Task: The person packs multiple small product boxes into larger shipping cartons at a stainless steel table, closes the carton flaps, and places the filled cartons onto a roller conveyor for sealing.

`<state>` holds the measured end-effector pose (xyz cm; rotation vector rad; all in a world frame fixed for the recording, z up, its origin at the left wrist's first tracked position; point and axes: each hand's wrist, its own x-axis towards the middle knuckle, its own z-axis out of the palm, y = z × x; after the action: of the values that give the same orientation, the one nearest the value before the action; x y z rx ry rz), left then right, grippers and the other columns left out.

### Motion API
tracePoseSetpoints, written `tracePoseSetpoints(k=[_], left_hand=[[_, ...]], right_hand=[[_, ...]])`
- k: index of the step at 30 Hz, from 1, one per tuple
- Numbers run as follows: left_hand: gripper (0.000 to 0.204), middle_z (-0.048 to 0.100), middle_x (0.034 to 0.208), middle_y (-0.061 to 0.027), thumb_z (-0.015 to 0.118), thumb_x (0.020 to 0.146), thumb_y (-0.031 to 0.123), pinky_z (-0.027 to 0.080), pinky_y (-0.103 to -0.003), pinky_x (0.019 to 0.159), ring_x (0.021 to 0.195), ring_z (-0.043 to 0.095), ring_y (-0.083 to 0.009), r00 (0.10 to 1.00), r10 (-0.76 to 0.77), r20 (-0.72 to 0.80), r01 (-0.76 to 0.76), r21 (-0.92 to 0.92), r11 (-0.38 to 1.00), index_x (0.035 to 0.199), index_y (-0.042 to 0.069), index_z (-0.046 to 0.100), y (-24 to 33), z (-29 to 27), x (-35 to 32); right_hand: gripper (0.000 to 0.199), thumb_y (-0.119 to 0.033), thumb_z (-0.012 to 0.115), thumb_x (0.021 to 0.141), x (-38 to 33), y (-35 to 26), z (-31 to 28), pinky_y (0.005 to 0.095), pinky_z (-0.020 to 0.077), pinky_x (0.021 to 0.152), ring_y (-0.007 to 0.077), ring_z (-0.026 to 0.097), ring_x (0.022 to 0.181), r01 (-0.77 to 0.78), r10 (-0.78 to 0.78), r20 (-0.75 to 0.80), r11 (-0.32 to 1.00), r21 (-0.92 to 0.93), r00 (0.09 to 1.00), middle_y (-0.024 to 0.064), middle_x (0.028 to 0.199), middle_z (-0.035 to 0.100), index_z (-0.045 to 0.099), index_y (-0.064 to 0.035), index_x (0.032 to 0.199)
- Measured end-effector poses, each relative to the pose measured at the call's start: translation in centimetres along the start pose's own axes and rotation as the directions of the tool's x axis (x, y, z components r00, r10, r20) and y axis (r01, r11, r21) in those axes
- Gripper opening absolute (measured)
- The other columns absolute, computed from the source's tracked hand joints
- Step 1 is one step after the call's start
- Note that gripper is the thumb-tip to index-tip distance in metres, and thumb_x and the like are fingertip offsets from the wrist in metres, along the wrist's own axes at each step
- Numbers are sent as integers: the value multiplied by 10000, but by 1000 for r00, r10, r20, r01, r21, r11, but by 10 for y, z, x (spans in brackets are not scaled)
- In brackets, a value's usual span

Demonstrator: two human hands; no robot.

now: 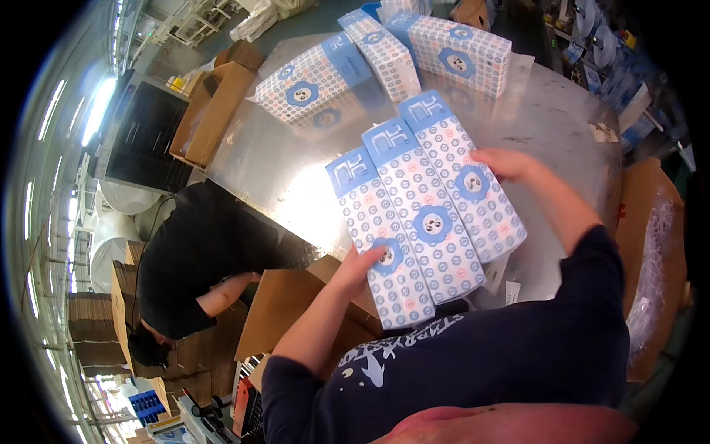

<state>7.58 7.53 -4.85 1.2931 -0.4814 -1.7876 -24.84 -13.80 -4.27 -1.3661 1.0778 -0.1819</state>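
Three patterned packs in white and blue are held side by side between the two hands, just off centre toward 3 o'clock and in front of the metal table. The blue ends are directed toward 11 o'clock and are set in steps, the right pack being farthest forward, followed by the middle pack and the left pack.

The left pack is gripped along its outer side by the left hand — the thumb is laid on the front face, and the remaining fingers are largely hidden. The right pack is gripped at its outer edge by the right hand; its fingertips are partly concealed behind the pack. The middle pack is enclosed by the outer two.

Further packs are placed on the table at 11 o'clock, 12 o'clock and 1 o'clock. A box is located at 10 o'clock, and an open carton between 7 and 8 o'clock. At 3 o'clock, clear wrap is contained in another carton. A co-worker is seen bent over near 9 o'clock.
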Motion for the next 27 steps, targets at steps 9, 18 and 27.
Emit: tracePoseSetpoints(k=[9,18,27], left_hand=[[614,556,1164,-131,707,688,64,464,-373,895,1060,557,-245,829,519,209,-557,216,802,1232,-20,437,24,-18,-73],[490,560,1071,-72,740,714,63,457,-336,857,989,530,-189,779,585,227,-615,459,641,1149,33,518,-41,-78,-126],[511,643,981,-107,769,607,48,513,-340,776,912,617,-203,812,567,142,-493,686,534,1078,-22,583,116,-113,-404]], right_hand=[[694,-142,695,669,-71,-16,65,341,410,959,195,514,1128,370,-401,25,865,338,916,112,1239,535,434,-9,1298],[584,-103,792,605,-124,-42,163,355,430,909,236,556,1061,496,-553,7,742,-450,833,131,1157,600,589,-46,1149],[566,-348,697,788,-177,-93,311,318,467,864,200,599,988,309,-14,548,838,-450,836,114,1117,630,532,-66,1251]])
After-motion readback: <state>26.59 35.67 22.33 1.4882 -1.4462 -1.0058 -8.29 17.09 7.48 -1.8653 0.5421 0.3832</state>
